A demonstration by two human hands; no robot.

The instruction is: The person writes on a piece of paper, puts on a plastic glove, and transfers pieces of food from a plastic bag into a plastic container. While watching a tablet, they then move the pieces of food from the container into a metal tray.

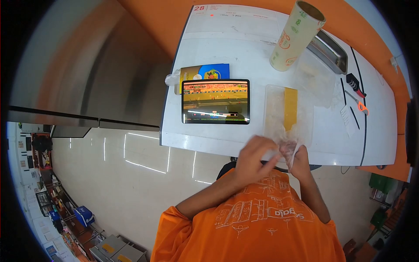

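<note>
The right hand (300,162) is closed on a clear plastic wrap (288,147) with something pinkish-brown inside, the thumb and fingers gathering its side near the table's (227,48) front edge. The left hand (255,158) is beside it, partly closed, with the thumb and fingers curled toward the film and a small opening between them; motion blur and glare on the plastic make it hard to tell whether they have hold of its edge or only touch it. The wrap sits between the two hands, at the near end of a clear tray (267,105), which extends away from the grip with a yellow strip (291,102) running lengthwise in it. For good handling, the right hand would do best to support the contents from beneath with light, even pressure, while the left takes only the film between its fingertips, since thin plastic clings and a hard pull could stretch or tear it. Small movements with the wrap low over the near end of the tray would limit any spill. Beyond the grip and to its right, the scissors (362,107) lie well apart, clear of both forearms.
</note>
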